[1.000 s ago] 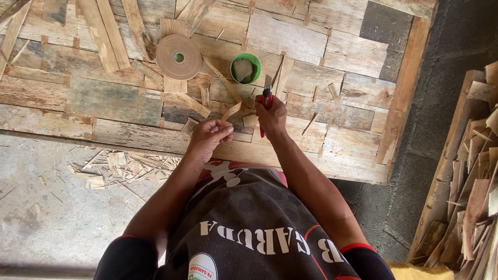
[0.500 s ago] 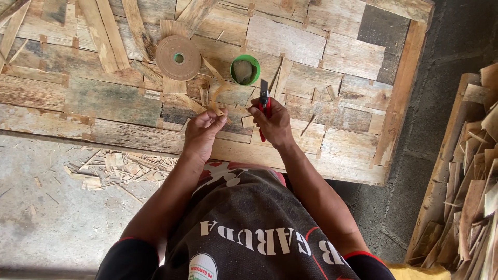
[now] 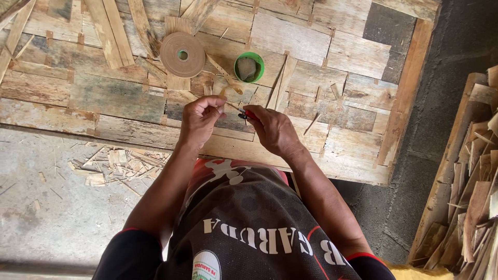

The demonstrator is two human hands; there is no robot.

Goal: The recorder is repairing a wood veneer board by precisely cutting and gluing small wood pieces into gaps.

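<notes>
The person is sitting at the near edge of the veneer sheet [image 3: 129, 101], forearms reaching forward over the lap; the left hand [image 3: 199, 120] is curled closed, thumb and fingertips pinching the end of a narrow tan tape strip [image 3: 224, 92] that is arching up and away from it; the right hand [image 3: 272, 129] is wrapped shut around a small red-handled cutter [image 3: 245, 114], of which only the red tip is showing between the two hands, so whether its blade is touching the strip cannot be told.

Judging from this, the step in hand is cutting a short piece of tape, and doing it well is asking for a few things: the pinching hand should be keeping the strip taut and flat rather than letting it twist; the cut should be crossing the strip squarely, just beside the pinching fingertips but not toward them; the blade should be moving away from the thumb; the loose curl is looking light and floppy, so a slack hold may be letting it fold onto itself.

Just beyond the hands, loose wood slivers [image 3: 282, 85] are lying on the patched sheet; farther on, a green cup [image 3: 249, 67] is standing upright, holding something dark; left of it the tape roll [image 3: 182, 54] is lying flat; at the right, well apart, stacked veneer scraps [image 3: 477, 181] are leaning.
</notes>
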